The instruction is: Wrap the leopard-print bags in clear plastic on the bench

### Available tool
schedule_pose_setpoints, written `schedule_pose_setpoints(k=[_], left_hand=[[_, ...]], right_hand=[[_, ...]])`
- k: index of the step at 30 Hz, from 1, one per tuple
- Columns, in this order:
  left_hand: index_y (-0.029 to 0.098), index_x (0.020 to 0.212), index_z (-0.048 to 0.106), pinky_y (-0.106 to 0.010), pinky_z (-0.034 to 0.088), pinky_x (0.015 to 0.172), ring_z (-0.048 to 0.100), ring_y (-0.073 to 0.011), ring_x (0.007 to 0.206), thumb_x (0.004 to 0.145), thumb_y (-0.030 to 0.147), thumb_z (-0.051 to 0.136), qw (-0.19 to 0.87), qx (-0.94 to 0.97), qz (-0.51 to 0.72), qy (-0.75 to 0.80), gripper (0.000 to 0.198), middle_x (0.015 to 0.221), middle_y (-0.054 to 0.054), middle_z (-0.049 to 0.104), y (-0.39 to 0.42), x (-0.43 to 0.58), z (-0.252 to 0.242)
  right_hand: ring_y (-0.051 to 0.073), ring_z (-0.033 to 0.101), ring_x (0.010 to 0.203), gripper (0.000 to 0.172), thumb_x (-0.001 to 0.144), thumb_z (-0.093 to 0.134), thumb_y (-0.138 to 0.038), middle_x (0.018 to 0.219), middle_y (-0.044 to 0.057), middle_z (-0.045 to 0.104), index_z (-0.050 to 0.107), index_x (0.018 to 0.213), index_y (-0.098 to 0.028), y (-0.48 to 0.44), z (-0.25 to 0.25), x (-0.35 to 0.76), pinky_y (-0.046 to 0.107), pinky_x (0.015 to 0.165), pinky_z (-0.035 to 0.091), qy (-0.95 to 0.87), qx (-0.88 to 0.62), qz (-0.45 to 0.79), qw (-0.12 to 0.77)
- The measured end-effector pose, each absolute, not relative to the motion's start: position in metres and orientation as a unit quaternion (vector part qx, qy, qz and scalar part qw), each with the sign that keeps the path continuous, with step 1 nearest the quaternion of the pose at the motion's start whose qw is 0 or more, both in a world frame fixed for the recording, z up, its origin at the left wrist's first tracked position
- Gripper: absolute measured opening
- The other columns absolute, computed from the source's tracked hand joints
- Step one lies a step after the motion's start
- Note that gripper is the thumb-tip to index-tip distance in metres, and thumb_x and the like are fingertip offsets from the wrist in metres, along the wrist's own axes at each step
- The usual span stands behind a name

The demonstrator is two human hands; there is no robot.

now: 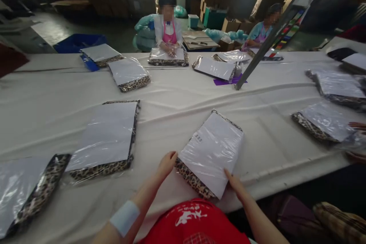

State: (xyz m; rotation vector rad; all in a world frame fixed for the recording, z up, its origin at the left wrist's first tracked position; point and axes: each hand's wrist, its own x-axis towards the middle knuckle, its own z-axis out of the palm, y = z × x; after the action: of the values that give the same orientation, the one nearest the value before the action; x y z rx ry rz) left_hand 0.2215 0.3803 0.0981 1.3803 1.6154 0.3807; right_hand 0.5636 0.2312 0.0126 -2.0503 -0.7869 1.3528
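A clear plastic bag point(211, 148) in front of me holds folded leopard-print fabric point(194, 177) with a white sheet on top. It lies at a slant on the white-covered table. My left hand point(168, 163) is closed on the bag's left corner, the fingers partly hidden. At the lower right edge, my right hand point(232, 180) grips the same package, a digit lying over the sheet and the other fingers out of sight beneath.
Similar packages lie at left, one bagged package point(105, 133) nearest. A slanted metal pole point(257, 55) rises from the table point(160, 122). Two people work across it. At right, another person's hands point(357, 126) touch a bagged package point(323, 120).
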Motion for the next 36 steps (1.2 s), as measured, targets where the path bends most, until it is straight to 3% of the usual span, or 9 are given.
schedule_pose_setpoints(k=[3,5,8,12,17,20,24,29,36], left_hand=[[0.014,0.116,0.062,-0.031,0.042,0.101,0.059,-0.0211,0.113,0.088,0.027,0.048,0.446,0.613,0.109,0.643,0.035,0.123,-0.012,0.064,0.415,0.248,0.095],[0.011,0.124,0.058,-0.029,0.043,0.100,0.059,-0.0206,0.113,0.086,0.025,0.051,0.445,0.629,0.078,0.633,0.041,0.126,-0.014,0.061,0.441,0.268,0.085],[0.008,0.127,0.054,-0.029,0.045,0.097,0.060,-0.0220,0.110,0.080,0.023,0.058,0.450,0.650,0.035,0.611,0.050,0.125,-0.017,0.061,0.476,0.298,0.062],[0.012,0.122,0.058,-0.028,0.046,0.094,0.062,-0.0214,0.105,0.076,0.021,0.062,0.451,0.686,-0.013,0.571,0.047,0.118,-0.013,0.065,0.503,0.326,0.039],[0.015,0.110,0.064,-0.031,0.040,0.100,0.056,-0.0229,0.111,0.077,0.021,0.060,0.430,0.726,-0.037,0.535,0.034,0.116,-0.011,0.064,0.506,0.336,0.035],[0.015,0.116,0.059,-0.030,0.040,0.099,0.055,-0.0220,0.109,0.077,0.023,0.062,0.411,0.742,-0.028,0.528,0.040,0.116,-0.011,0.061,0.500,0.330,0.036],[0.017,0.118,0.056,-0.029,0.043,0.095,0.057,-0.0214,0.104,0.069,0.024,0.071,0.404,0.781,-0.031,0.476,0.051,0.112,-0.008,0.060,0.501,0.318,0.038],[0.017,0.103,0.060,-0.033,0.043,0.092,0.057,-0.0243,0.101,0.070,0.034,0.076,0.338,0.827,-0.089,0.440,0.040,0.103,-0.009,0.062,0.514,0.318,0.038],[0.017,0.095,0.063,-0.032,0.044,0.088,0.059,-0.0237,0.098,0.082,0.046,0.063,0.320,0.813,-0.114,0.473,0.032,0.098,-0.011,0.064,0.515,0.328,0.035]], right_hand=[[0.025,0.058,0.041,0.059,0.074,0.051,-0.074,0.038,0.007,0.053,0.057,0.046,-0.023,0.242,0.019,0.588,0.043,0.060,0.053,-0.320,-0.795,0.504,0.110],[0.022,0.055,0.040,0.061,0.079,0.048,-0.071,0.039,0.007,0.053,0.054,0.042,-0.022,0.261,0.031,0.598,0.041,0.059,0.050,-0.381,-0.794,0.465,0.091],[0.022,0.062,0.058,0.051,0.086,0.042,-0.060,0.058,0.007,0.065,0.060,0.056,-0.022,0.298,0.049,0.594,0.037,0.065,0.048,-0.497,-0.786,0.357,0.086],[0.025,0.063,0.094,0.035,0.085,0.050,-0.051,0.097,0.010,0.069,0.065,0.094,-0.021,0.332,0.049,0.578,0.038,0.087,0.047,-0.553,-0.776,0.233,0.193],[0.033,0.043,0.125,0.060,0.080,0.054,-0.054,0.130,0.023,0.052,0.054,0.118,-0.009,0.326,0.014,0.591,0.050,0.107,0.033,-0.443,-0.849,0.069,0.280],[0.038,0.046,0.121,0.072,0.074,0.057,-0.060,0.124,0.028,0.054,0.054,0.118,-0.004,0.309,-0.002,0.603,0.051,0.104,0.035,-0.296,-0.916,0.102,0.252],[0.034,0.059,0.100,0.062,0.076,0.054,-0.061,0.106,0.021,0.064,0.059,0.109,-0.009,0.299,-0.003,0.601,0.046,0.088,0.047,-0.182,-0.914,0.267,0.244],[0.037,0.039,0.126,0.073,0.078,0.056,-0.052,0.131,0.027,0.047,0.045,0.130,-0.002,0.321,0.020,0.567,0.054,0.106,0.031,-0.411,-0.880,0.059,0.230],[0.031,0.037,0.128,0.067,0.079,0.057,-0.037,0.135,0.019,0.045,0.037,0.137,-0.009,0.389,0.033,0.498,0.047,0.109,0.031,-0.661,-0.706,0.169,0.190]])
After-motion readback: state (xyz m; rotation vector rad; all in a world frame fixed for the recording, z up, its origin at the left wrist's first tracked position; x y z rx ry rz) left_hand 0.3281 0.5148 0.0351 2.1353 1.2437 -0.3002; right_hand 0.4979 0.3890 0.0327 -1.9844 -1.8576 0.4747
